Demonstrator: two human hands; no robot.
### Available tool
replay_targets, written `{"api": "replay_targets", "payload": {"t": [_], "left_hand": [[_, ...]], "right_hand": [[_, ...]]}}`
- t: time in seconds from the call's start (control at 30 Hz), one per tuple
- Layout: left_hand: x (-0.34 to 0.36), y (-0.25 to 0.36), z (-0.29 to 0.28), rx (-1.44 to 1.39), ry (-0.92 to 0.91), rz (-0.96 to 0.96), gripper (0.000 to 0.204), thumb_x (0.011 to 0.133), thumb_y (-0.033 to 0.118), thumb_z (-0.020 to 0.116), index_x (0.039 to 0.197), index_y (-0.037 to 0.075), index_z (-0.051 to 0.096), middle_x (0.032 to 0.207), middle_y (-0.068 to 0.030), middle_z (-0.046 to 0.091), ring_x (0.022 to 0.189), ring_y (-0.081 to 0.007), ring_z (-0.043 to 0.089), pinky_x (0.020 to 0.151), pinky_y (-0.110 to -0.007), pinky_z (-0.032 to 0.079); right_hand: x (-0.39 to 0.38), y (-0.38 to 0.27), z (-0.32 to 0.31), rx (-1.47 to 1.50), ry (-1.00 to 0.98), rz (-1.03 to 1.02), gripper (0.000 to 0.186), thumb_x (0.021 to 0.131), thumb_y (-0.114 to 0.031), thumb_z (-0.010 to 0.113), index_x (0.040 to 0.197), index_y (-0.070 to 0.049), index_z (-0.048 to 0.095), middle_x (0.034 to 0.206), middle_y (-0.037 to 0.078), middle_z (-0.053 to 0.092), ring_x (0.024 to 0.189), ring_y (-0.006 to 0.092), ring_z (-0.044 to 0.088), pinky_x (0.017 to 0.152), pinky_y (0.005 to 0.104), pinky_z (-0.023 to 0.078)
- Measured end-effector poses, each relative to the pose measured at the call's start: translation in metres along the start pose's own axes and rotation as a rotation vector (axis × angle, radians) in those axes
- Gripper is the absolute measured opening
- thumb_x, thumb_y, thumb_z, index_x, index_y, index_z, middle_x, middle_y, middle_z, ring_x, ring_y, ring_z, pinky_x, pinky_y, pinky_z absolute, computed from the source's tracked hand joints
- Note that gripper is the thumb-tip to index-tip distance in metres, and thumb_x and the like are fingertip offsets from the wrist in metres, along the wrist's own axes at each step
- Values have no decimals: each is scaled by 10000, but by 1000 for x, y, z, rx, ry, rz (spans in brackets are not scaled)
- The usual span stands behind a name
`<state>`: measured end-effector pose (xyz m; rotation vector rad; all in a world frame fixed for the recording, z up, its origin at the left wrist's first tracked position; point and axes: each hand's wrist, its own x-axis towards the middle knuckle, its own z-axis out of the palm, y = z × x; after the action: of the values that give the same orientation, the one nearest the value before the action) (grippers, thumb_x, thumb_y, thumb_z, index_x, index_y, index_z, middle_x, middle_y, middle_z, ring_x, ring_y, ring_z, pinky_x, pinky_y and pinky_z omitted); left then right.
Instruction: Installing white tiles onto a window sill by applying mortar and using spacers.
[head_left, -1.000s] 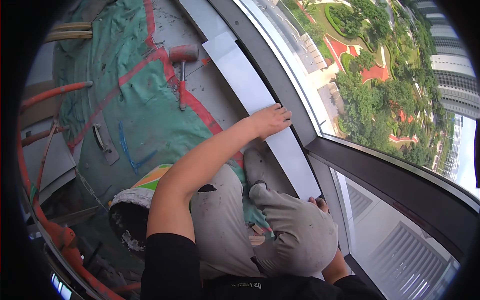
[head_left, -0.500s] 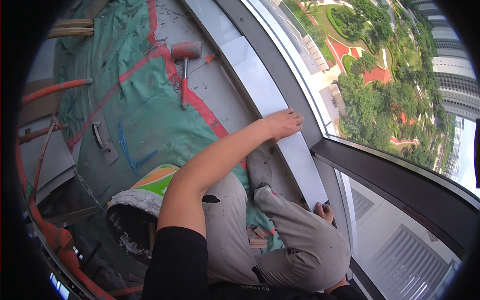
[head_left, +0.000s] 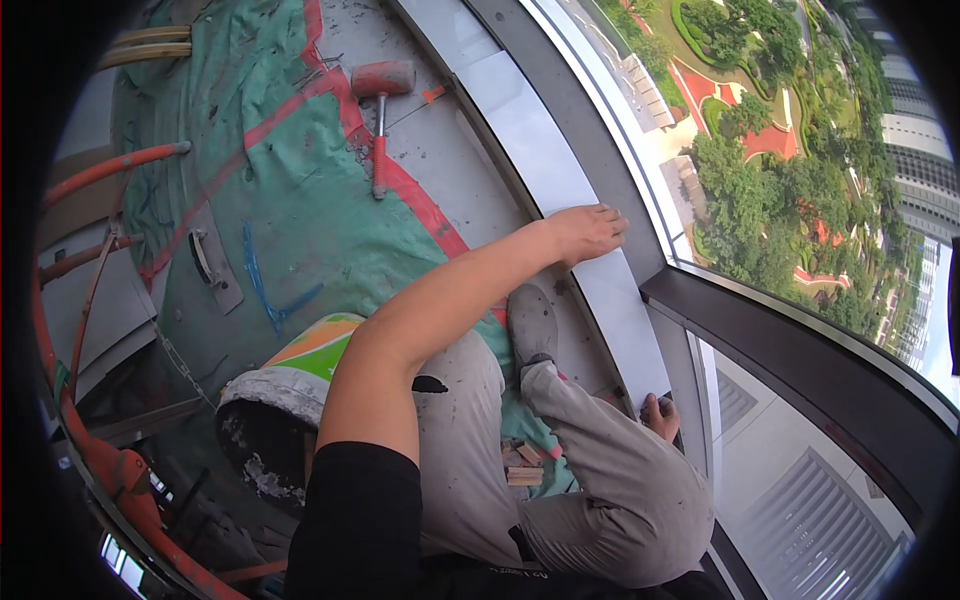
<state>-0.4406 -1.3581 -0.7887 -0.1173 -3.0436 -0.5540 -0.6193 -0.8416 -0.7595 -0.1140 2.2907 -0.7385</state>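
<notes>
A long, pale grey slab (head_left: pixel 552 165) lies along the ledge beneath the window, made of pieces that meet at a joint. My left hand (head_left: pixel 588 233) reaches across the nearer piece, its fingers bent over the window-side edge and its thumb toward the room-side edge. At that piece's near end, my right hand (head_left: pixel 660 415) is closed on the corner, partly hidden behind my raised knee. A red-headed mallet (head_left: pixel 381 120) with a red grip lies on the floor to the left of the slab.
Green sheeting (head_left: pixel 330 240) with red tape covers much of the floor. A plaster-crusted bucket (head_left: pixel 270 415) lies tipped by my left leg. A trowel (head_left: pixel 213 265), blue strips (head_left: pixel 262 295) and wood scraps (head_left: pixel 523 465) lie about. Orange metal tubing (head_left: pixel 125 480) stands at left; a dark window frame (head_left: pixel 780 345) bounds the right.
The view has shifted slightly, so most things sit a little farther right in the picture. Both hands keep to about the same places on the slab.
</notes>
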Motion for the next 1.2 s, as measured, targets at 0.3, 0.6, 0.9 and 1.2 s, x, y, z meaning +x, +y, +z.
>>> {"api": "replay_targets", "payload": {"t": [0.3, 0.6, 0.9, 1.2], "left_hand": [[-13, -4, 3, -20, 61, -18, 589, 812, 22, 827, 1382, 34, 678, 1476, -148, 628, 1475, -336, 566, 1375, -439, 359], [-11, 1, 15, 62, 163, -52, 566, 891, 20, 772, 1441, 154, 750, 1611, -102, 600, 1510, -314, 546, 1412, -458, 315], [-29, 3, 24, -34, 149, -180, 765, 745, 106, 957, 1470, 245, 756, 1617, -60, 609, 1479, -326, 574, 1321, -442, 440], [-13, 23, 16, -8, 157, -216, 827, 730, 225, 997, 1513, 239, 732, 1636, -59, 600, 1522, -321, 547, 1349, -460, 406]], "right_hand": [[2, -16, 20, 62, -4, 33, 382, 1063, -329, 840, 1098, 38, 739, 882, 58, 740, 774, 122, 671, 712, 306, 546], [10, -8, 24, 31, 74, 34, 416, 1070, -366, 822, 1101, 44, 756, 866, 51, 734, 753, 123, 669, 697, 307, 549], [19, -14, 40, 47, 216, 42, 396, 1020, -342, 873, 1073, 38, 774, 861, 54, 750, 734, 129, 672, 675, 316, 554], [9, -7, 19, -404, 463, -237, 336, 1020, -300, 839, 941, 8, 730, 864, 131, 761, 788, 225, 694, 786, 419, 564]]}}
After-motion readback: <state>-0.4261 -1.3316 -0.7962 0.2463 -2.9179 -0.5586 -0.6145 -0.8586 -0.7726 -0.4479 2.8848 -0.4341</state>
